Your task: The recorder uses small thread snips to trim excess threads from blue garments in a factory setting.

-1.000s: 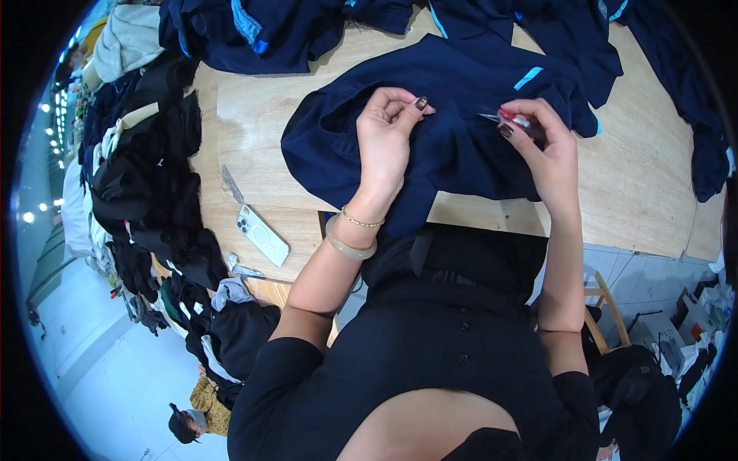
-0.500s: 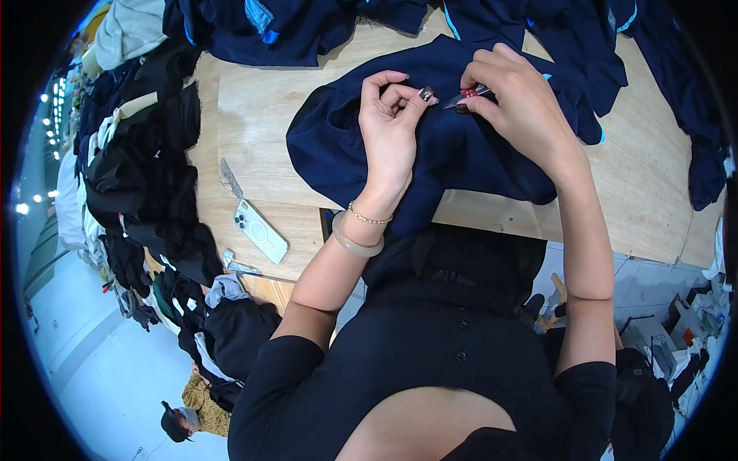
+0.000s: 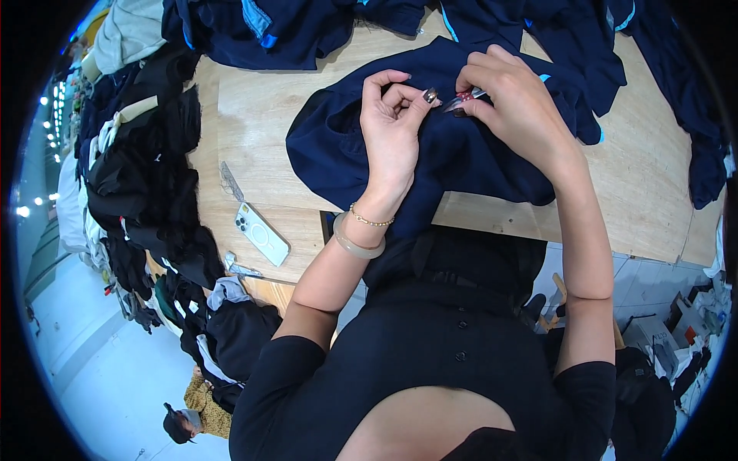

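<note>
"What surrounds my bench (image 3: pixel 638 161)?"

"Heaped dark clothing (image 3: pixel 146 180) runs down the left of the frame, more navy garments (image 3: pixel 284 46) line the top edge, and a person in a dark cap and patterned top (image 3: pixel 206 407) shows at lower left."

"And the piece under my hands?"

"The navy garment (image 3: pixel 477 157) lies on your bench in the upper centre of the frame, part of it hanging over the near edge."

"How are my hands set?"

"Your left hand (image 3: pixel 392 134) rises over the cloth, palm turned inward, forefinger curved above, thumb and a fingertip closed in a pinch. Whether thread or cloth is caught there, I can't tell. Your right hand (image 3: pixel 511 100) comes in from the right, its back uppermost, gripping a small red-and-metal tool (image 3: pixel 466 96) whose point aims at your left fingertips."

"Any writing in view?"

"Dark lettering marks a pale box (image 3: pixel 652 338) at lower right. Your phone (image 3: pixel 263 234), left of centre, lies with its ringed back upward."

"What's in that box?"

"I can't make out its contents; other goods crowd around it."
</note>
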`<control>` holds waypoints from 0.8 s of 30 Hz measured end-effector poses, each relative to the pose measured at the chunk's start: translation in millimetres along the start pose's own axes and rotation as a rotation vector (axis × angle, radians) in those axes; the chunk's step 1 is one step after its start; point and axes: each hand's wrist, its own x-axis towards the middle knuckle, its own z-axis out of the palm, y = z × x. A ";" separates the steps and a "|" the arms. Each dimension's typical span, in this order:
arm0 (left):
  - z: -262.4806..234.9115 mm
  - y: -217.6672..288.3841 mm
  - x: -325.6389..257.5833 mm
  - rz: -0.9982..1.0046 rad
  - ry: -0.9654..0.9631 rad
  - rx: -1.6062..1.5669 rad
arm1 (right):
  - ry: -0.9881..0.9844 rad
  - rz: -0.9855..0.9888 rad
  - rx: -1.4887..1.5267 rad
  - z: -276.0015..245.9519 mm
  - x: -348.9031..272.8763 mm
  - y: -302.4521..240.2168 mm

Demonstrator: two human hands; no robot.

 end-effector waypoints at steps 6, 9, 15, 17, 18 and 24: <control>-0.5 4.0 4.5 0.057 -0.001 -0.015 | 0.051 0.040 0.095 -3.9 -5.6 11.2; -23.9 23.0 6.7 0.194 -0.077 0.541 | 0.212 0.231 0.136 -25.5 -18.8 33.0; -51.2 40.1 1.4 0.444 -0.443 1.517 | -0.038 0.312 0.174 -37.4 -38.2 67.4; -53.3 38.6 -0.9 0.428 -0.412 1.521 | -0.182 0.358 0.085 -39.8 -35.0 48.2; -53.2 41.2 0.5 0.377 -0.466 1.527 | -0.243 0.405 0.031 -41.5 -36.9 43.9; -63.9 63.9 18.1 0.223 -0.503 1.252 | 0.020 0.340 0.415 -58.1 -63.8 58.6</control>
